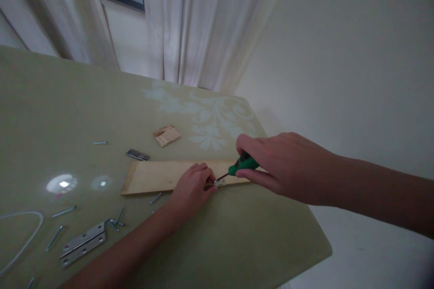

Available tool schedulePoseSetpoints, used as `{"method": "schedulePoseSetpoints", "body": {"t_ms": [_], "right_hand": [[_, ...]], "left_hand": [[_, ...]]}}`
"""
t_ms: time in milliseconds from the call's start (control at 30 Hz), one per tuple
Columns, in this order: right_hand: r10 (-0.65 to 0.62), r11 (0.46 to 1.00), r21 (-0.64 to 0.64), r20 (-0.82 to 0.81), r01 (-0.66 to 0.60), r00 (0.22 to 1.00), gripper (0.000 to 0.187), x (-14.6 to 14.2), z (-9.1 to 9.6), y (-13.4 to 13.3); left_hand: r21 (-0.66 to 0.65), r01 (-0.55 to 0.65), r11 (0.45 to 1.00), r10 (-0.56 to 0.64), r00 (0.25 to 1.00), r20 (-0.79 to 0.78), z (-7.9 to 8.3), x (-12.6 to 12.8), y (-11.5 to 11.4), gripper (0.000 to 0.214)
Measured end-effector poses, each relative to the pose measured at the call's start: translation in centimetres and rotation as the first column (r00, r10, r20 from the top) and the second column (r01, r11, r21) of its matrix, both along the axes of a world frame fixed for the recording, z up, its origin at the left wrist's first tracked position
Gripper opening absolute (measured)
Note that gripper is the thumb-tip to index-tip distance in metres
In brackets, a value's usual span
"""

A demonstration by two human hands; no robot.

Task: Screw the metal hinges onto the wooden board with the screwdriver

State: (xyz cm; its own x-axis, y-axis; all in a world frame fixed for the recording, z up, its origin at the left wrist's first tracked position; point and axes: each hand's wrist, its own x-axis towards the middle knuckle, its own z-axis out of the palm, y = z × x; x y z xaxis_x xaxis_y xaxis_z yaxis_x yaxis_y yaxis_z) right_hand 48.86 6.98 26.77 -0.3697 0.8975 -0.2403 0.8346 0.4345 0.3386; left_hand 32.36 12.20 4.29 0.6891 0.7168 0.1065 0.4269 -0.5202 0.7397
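My right hand (271, 167) is closed around the green handle of a screwdriver (244, 164). Its thin shaft slants down to the left, and the tip meets a small shiny spot, perhaps a screw head, beside my left fingertips. My left hand (193, 183) is closed at the near edge of a wooden board (152, 176), thumb and fingers pinching a small metal hinge (221, 183) there. The fingers partly cover the hinge. The board lies flat on the table, its right end hidden behind my right hand.
On the green table (237, 244) lie an open metal hinge (84, 244), several loose screws (115, 222), a folded hinge (137, 154) and a small wood-coloured piece (167, 135). A white cord (32, 239) curves at the left. Curtains (203, 22) and a wall stand behind.
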Motion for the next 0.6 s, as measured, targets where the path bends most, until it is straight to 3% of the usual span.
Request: {"method": "schedulePoseSetpoints", "body": {"t_ms": [100, 200, 367, 433, 533, 600], "right_hand": [[-0.03, 0.993, 0.115, 0.045, 0.025, 0.999, 0.046, 0.0, -0.9, -0.1], [-0.021, 0.987, 0.16, -0.033, 0.026, 0.999, 0.052, 0.2, -2.0, -0.1], [0.01, 0.995, 0.099, -0.337, 0.025, 0.942, 0.037, 0.7, -3.3, -0.1], [0.042, 0.995, 0.103, -0.44, 0.004, 0.897, 0.032, 0.9, -3.2, -0.3], [0.09, 0.971, 0.231, -0.57, 0.055, 0.817, 0.023, 1.3, -2.2, -1.2], [0.109, 0.916, 0.363, -0.631, 0.169, 0.768, 0.02, 2.0, -1.4, -2.1]], "left_hand": [[0.011, -0.001, 1.0, 0.001, 1.0, -0.004, -0.1, 0.1, 0.0, 0.013], [0.018, 0.003, 1.0, -0.003, 1.0, -0.004, -0.2, 0.1, 0.1, 0.012], [-0.003, 0.049, 0.999, -0.049, 0.993, 0.104, -0.2, 0.0, 0.3, 0.004], [-0.018, 0.058, 0.998, -0.055, 0.99, 0.128, -0.1, 0.0, 0.3, 0.011], [-0.042, 0.047, 0.998, -0.042, 0.992, 0.122, 0.1, 0.0, 0.4, 0.012], [-0.071, 0.033, 0.997, -0.024, 0.993, 0.115, 0.2, 0.0, 0.4, 0.012]]}}
